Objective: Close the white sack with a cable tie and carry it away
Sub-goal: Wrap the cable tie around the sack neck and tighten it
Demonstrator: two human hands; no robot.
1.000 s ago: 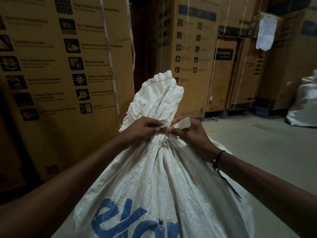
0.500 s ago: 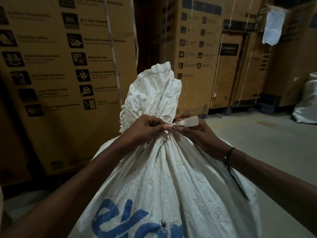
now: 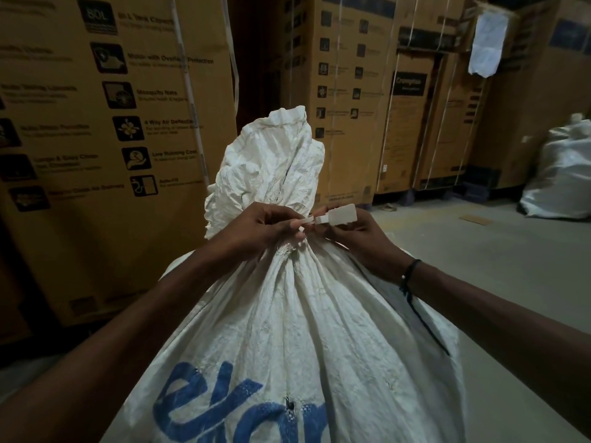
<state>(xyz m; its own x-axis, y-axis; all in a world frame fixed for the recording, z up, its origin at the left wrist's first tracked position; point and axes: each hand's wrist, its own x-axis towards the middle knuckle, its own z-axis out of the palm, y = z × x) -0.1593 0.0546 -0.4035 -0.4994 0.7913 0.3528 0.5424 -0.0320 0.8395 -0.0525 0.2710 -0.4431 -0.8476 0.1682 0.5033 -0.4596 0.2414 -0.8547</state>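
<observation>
From the head camera, the white sack (image 3: pixel 287 330) stands upright on the concrete floor (image 3: pixel 479 251), right in front of the person, blue lettering showing low on its near side. Its mouth is gathered into a tight neck, and the loose top fans up crumpled above it. Both hands meet at that neck. The left hand (image 3: pixel 256 230) has its fingers (image 3: pixel 295 223) pinched shut on the thin strap of the white cable tie (image 3: pixel 332 216). The right hand (image 3: pixel 358 238) sits just beside it, fingers closed on the tie under its flat, wide tab end, which sticks out above the knuckles. Whether the tie is already locked around the neck, I cannot tell. A dark cord bracelet (image 3: pixel 411 273) circles the right wrist. Tall cardboard cartons (image 3: pixel 96 123) with printed icons rise close on the left, and more strapped ones line the back. Another white sack (image 3: pixel 559 177) sits well apart by the right wall
</observation>
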